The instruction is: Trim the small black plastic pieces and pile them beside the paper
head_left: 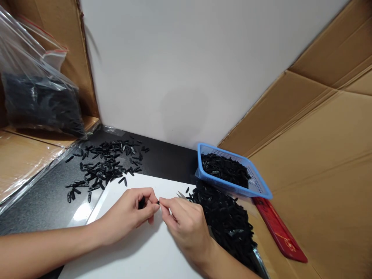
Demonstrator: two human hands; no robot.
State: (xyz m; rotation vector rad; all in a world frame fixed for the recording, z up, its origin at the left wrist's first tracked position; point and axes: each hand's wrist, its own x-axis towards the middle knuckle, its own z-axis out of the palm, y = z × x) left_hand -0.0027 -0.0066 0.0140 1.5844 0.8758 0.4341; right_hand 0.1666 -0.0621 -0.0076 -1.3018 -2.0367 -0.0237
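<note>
Above the white board (142, 252), my left hand (136, 209) and my right hand (187, 221) meet at the fingertips. Between them both pinch a small black piece (158, 202), mostly covered by the fingers. More black shows inside the curled fingers of my left hand; I cannot make out what it is. Behind my right hand pokes a pointed metal tip (181, 195); the rest of that tool is hidden. To the right lies a large heap of black pieces (223, 217). Beyond my left hand, narrow black pieces (107, 166) are scattered on the dark tabletop.
A blue mesh basket (235, 190) of black pieces stands behind the heap. On the cardboard at right lies a red flat-handled object (280, 232). A clear zip bag (40, 97) of black contents sits at left. Cardboard walls (319, 135) and a white panel (186, 69) enclose the table.
</note>
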